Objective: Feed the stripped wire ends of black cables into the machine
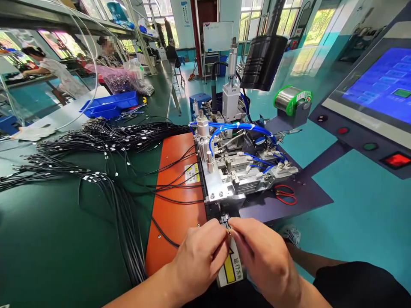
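My left hand [205, 256] and my right hand [268, 259] meet fingertip to fingertip at the near end of a soldering machine [227, 171], just before a small metal clamp [224, 218]. Both are closed in a pinch. A thin black cable [164, 233] runs over the orange plate [173, 218] into my left hand. What my right fingers pinch is tiny and mostly covered by them. Under the hands lies a white and yellow label [230, 271] with an arrow. Several other black cables [176, 186] lead across the orange plate into the machine's side.
Bundles of black cables [109, 141] cover part of the green table [64, 239] at left. Red-handled scissors [285, 195] lie right of the machine, below a solder spool [290, 100]. A control panel [369, 119] stands at right. Two people work beyond a blue tray [111, 102].
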Available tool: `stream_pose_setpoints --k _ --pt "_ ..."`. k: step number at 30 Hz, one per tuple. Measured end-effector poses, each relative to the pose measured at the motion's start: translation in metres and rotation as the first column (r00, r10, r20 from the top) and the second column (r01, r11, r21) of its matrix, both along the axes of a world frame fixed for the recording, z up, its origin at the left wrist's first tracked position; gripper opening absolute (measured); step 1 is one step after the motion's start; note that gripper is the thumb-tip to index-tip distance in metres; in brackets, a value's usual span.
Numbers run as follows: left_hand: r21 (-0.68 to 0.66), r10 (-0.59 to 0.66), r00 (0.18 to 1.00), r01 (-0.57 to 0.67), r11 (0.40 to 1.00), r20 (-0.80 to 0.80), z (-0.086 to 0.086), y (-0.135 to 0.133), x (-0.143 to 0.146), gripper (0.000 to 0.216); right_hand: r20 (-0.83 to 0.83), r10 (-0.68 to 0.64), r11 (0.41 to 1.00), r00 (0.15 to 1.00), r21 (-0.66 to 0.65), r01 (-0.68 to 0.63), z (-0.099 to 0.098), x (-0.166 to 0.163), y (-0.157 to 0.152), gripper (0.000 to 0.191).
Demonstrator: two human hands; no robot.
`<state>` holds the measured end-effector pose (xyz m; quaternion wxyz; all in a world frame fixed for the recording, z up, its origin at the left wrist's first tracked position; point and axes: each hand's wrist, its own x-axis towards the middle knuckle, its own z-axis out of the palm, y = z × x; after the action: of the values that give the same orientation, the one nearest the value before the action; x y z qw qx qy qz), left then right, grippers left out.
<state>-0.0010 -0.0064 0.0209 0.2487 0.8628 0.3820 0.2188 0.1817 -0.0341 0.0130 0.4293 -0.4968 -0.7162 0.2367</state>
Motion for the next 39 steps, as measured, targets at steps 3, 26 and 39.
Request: stream_pose_setpoints --k 3,26,39 --pt "-0.018 0.034 0.999 -0.034 0.999 0.009 -0.001 0.000 0.000 0.024 0.045 0.051 0.999 0.998 -0.013 -0.051 0.001 0.004 0.002 0.033" --pt "-0.048 0.122 0.988 -0.118 0.992 0.097 -0.004 -0.003 0.004 0.025 -0.014 -0.097 0.995 0.995 -0.001 0.097 -0.007 0.001 -0.012 0.024" --pt "-0.038 0.132 0.990 -0.131 0.991 0.049 -0.004 -0.004 0.003 0.025 0.032 -0.106 0.984 0.994 0.146 0.100 -0.015 -0.003 -0.014 0.030"
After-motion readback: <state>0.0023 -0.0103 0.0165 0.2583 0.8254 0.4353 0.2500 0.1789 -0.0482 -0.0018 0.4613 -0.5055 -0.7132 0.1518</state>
